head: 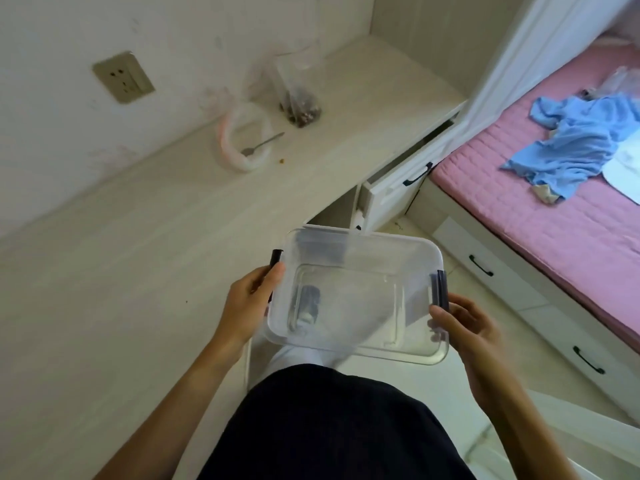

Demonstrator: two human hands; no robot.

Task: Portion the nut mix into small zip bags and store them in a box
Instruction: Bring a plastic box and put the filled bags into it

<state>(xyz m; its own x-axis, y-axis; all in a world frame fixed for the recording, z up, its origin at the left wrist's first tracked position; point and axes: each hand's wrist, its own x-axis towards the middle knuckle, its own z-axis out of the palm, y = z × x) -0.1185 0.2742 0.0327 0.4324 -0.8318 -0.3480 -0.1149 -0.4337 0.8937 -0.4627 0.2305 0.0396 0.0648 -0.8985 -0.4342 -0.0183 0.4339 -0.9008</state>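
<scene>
Currently both hands carry the clear rectangular plastic storage box (356, 299) in the air, off the front edge of the pale wood-grain surface (138, 254), above the person's lap and the floor. Left hand (249, 299) grasps the left short side, thumb on the rim by the dark latch clip (276, 257). Right hand (464, 327) grasps the right short side just beside the other dark clip (440, 289), thumb over the rim. Lid looks seated on it, though I can't tell for sure through the clear plastic. No bags visible inside.

Handling, my read: box is light, stiff and thin-walled, with smooth, slippery plastic. Grip at the short ends under the rim is right; avoid squeezing the long walls, they'd flex. Clips will need a thumb each to open or shut.

Clear zip bags holding dark nut mix (299, 105) stand near the back of the surface, towards its right end. These are soft and floppy, with the weight low; take them near the zip strip or cradle from below so they don't spill. Just in front, a white round bowl with pink rim (242, 140) holds a metal spoon (261, 144). A few crumbs (282, 161) lie beside the bowl.

Likely next step: set the box on the surface near the bags.
</scene>
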